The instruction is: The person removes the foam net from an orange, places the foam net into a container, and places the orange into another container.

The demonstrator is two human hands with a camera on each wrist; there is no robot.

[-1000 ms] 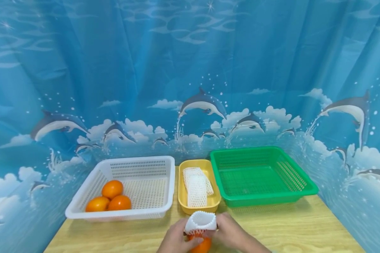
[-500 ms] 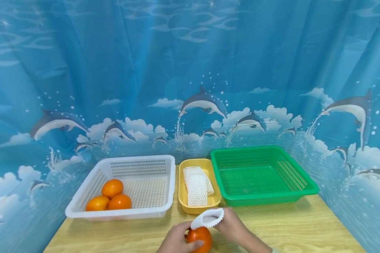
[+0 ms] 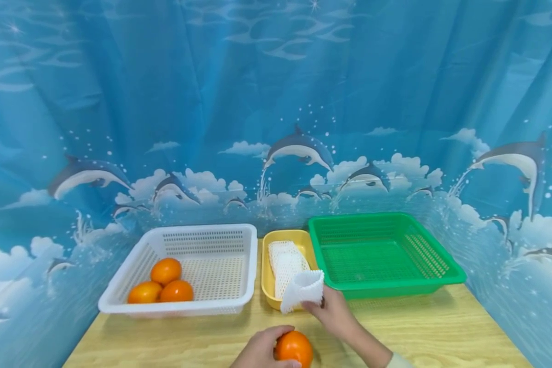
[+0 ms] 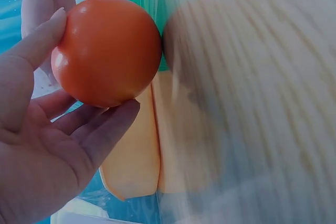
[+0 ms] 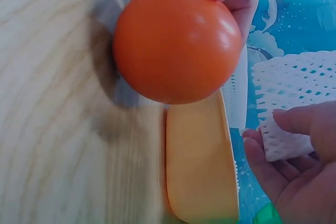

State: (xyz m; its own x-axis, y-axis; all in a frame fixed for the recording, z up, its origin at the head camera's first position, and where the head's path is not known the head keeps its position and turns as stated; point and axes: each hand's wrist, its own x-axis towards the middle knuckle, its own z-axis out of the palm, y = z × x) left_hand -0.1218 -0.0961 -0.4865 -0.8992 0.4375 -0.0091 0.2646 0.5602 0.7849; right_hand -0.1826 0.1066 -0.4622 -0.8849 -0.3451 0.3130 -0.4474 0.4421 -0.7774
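Observation:
My left hand holds a smooth orange at the table's front edge, thumb on one side and fingers on the other. In the left wrist view, the orange sits close by the wooden surface, gripped by the fingertips. A white foam net sleeve is pinched in my right hand, over the front end of the yellow tray. The right wrist view shows this foam net hanging apart from the orange, between thumb and fingers. More white foam nets lie inside the tray.
A white basket with three oranges stands at the left. To the right of the tray is a green basket. Behind the wooden table hangs a blue dolphin curtain.
The foam net has come off the top of the orange. My right hand has carried it up and forward to the yellow tray, while my left hand keeps the orange near the front edge.

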